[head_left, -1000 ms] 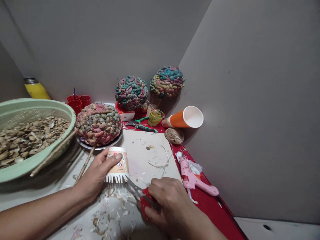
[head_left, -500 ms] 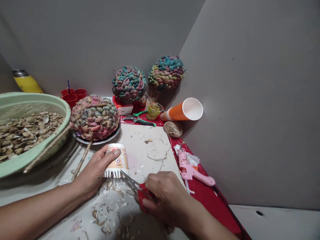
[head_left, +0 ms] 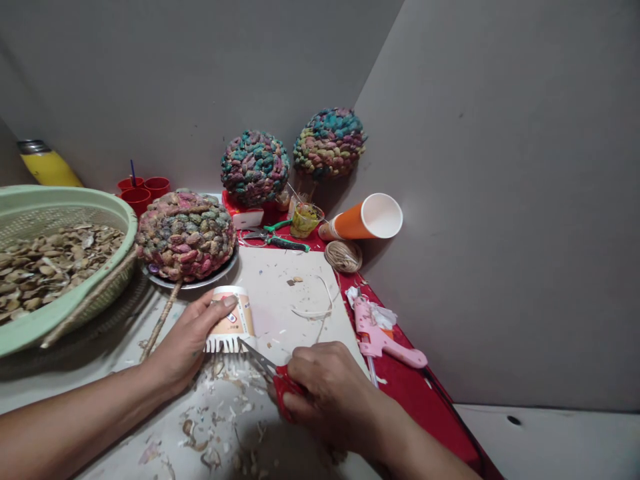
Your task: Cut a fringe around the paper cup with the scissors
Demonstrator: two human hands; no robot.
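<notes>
A small paper cup (head_left: 239, 312) lies sideways in my left hand (head_left: 193, 330), thumb across its printed side and the fingers behind it. Its lower edge is cut into a fringe of narrow white strips. My right hand (head_left: 330, 390) is wrapped round the red handles of a pair of scissors (head_left: 263, 362). The blade tips touch the fringed edge near its right end. Just beyond my left hand, a ball of coloured nut shells (head_left: 187, 237) with a rope-wrapped stick (head_left: 163, 320) rests on a metal dish (head_left: 220, 275).
A green basket (head_left: 120, 203) of shells stands at the left. Behind are two more shell balls (head_left: 255, 167), pliers (head_left: 287, 245), a glass (head_left: 304, 223), orange paper cups (head_left: 350, 223) and twine (head_left: 343, 257). A pink glue gun (head_left: 373, 333) lies at the right. Scraps litter the white board (head_left: 273, 267).
The view has shifted slightly, moving everything a little left. The scissors' tips remain at the cup's fringed edge, and both hands keep their grips.
</notes>
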